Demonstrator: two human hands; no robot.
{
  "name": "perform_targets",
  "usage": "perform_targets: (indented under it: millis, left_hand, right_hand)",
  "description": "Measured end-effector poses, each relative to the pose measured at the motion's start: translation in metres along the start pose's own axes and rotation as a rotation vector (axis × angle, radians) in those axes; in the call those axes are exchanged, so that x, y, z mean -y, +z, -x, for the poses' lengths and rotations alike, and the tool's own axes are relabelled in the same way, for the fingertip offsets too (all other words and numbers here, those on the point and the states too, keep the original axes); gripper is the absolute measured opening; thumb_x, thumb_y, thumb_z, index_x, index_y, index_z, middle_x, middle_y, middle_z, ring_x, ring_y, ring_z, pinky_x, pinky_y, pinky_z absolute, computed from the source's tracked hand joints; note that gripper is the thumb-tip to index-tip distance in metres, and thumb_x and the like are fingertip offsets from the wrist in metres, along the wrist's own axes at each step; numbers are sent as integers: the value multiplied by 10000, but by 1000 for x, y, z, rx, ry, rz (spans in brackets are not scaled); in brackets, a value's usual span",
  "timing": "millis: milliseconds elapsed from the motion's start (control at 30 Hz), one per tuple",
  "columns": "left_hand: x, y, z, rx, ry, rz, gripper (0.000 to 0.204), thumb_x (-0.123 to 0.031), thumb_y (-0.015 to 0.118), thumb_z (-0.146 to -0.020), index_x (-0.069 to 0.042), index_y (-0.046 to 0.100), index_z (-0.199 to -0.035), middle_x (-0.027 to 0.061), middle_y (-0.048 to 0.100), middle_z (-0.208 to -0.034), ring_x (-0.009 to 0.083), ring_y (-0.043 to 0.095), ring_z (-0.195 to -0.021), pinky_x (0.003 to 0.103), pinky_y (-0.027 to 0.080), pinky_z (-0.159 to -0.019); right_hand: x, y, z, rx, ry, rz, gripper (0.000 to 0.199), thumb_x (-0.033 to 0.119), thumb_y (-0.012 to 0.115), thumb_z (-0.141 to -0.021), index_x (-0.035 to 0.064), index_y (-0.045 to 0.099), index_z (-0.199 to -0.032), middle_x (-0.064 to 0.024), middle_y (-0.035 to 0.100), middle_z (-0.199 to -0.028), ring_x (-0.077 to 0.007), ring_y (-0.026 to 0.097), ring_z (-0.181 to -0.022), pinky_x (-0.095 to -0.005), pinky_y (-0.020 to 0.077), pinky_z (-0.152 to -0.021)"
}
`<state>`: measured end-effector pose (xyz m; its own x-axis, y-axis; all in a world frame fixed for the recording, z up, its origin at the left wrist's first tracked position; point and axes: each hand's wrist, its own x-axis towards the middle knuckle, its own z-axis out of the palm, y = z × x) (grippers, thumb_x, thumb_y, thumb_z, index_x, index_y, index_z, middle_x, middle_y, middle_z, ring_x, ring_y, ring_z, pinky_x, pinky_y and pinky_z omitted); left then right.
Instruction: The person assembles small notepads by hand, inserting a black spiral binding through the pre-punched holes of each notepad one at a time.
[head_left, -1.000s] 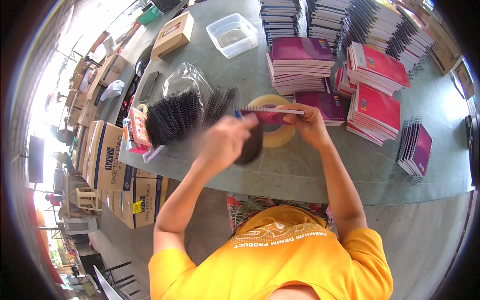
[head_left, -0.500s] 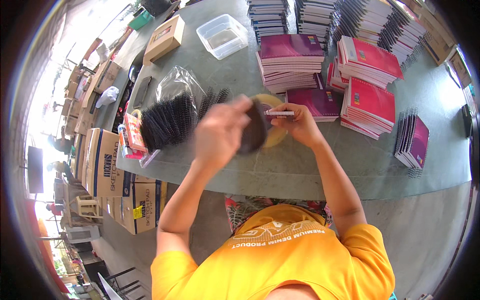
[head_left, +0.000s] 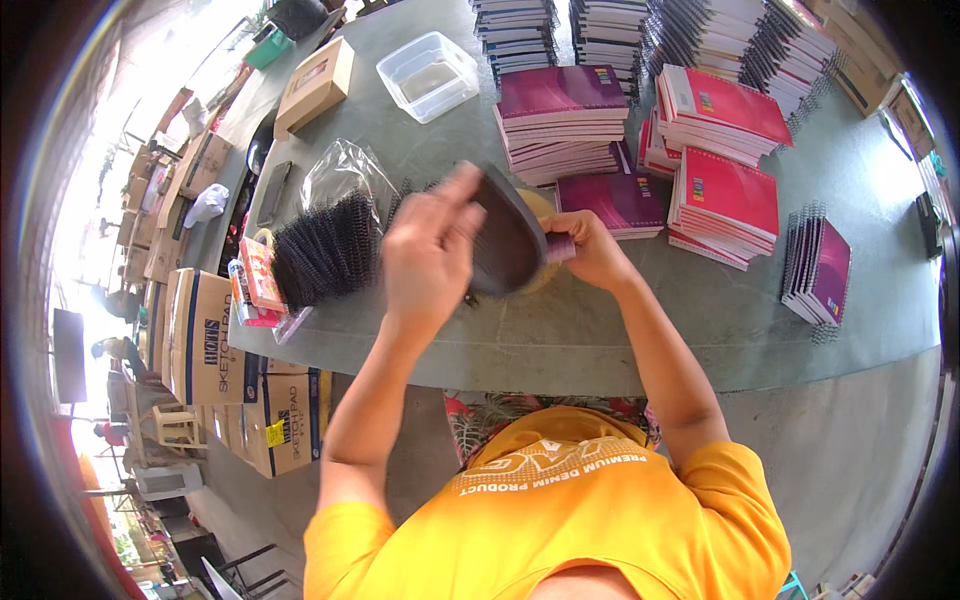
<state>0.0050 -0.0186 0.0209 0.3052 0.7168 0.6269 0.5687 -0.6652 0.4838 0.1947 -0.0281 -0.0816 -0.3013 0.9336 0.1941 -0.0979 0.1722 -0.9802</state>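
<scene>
My left hand point(head_left: 428, 245) is raised beside a dark, rounded, flat-faced device point(head_left: 508, 235), fingers curled near its upper left edge and slightly blurred. What they pinch, if anything, cannot be made out. My right hand point(head_left: 592, 248) grips a small purple notebook point(head_left: 560, 248), seen mostly edge-on, against the device's right side. A yellowish round part point(head_left: 538, 205) shows behind the device. Left of my left hand lies a bundle of black spiral binding coils point(head_left: 322, 245) beside a clear plastic bag point(head_left: 350, 172).
Purple notebooks point(head_left: 562, 95) and red notebooks point(head_left: 725, 195) are piled at the right, with a small purple stack point(head_left: 825, 268) farther right. Spiral-bound stacks point(head_left: 608, 40) line the back. A clear tub point(head_left: 428, 80) and cardboard box point(head_left: 315, 88) sit far left; cartons point(head_left: 210, 335) stand by the table.
The notebook in my right hand has tilted, showing purple cover where page edges showed before. My left hand's fingers have shifted left and up along the dark device. The whole view has shifted slightly.
</scene>
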Motion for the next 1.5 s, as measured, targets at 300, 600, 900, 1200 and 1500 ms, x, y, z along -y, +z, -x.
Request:
perform_targets:
  millis: [300, 600, 900, 1200, 1500]
  left_hand:
    - [-13, 12, 73, 254, 9, 154, 275, -73, 632, -821, -29, 610, -1091, 152, 633, -1031, 291, 611, -907, 339, 475, -803]
    - [-3, 27, 74, 558, -121, 1, 274, -65, 584, -812, -39, 610, -1083, 147, 638, -950, 342, 610, -876, 393, 478, -797]
    - [-2, 15, 61, 562, 86, -191, 249, -190, 648, -797, -78, 626, -1019, 137, 605, -931, 297, 553, -923, 396, 435, -784]
    - [-3, 27, -8, 472, 172, -295, 201, -190, 668, -787, -73, 632, -947, 75, 601, -955, 277, 545, -916, 379, 438, -775]
    - [1, 52, -11, 465, 200, 121, 194, -136, 651, -792, -18, 613, -941, 132, 635, -952, 323, 587, -904, 387, 470, -788]
  right_hand:
    - [-6, 2, -6, -70, -44, 130, 305, -72, 582, -817, 11, 637, -1106, -42, 670, -1021, -65, 565, -912, -229, 458, -818]
    - [6, 1, -3, -64, -9, 121, 310, -58, 542, -855, 16, 610, -1149, -56, 657, -1067, -56, 542, -949, -221, 449, -835]
    - [21, 10, 1, -174, -183, -107, 198, -14, 575, -862, -9, 625, -1053, -93, 639, -1094, -161, 584, -1041, -272, 427, -927]
    - [-22, 3, 11, -272, -44, -6, 149, -2, 592, -848, -9, 639, -989, 8, 655, -883, -48, 538, -807, -234, 444, -751]
    - [-19, 7, 12, -332, -117, 53, 140, -3, 566, -833, -23, 626, -958, 44, 592, -779, -31, 453, -754, -232, 434, -655]
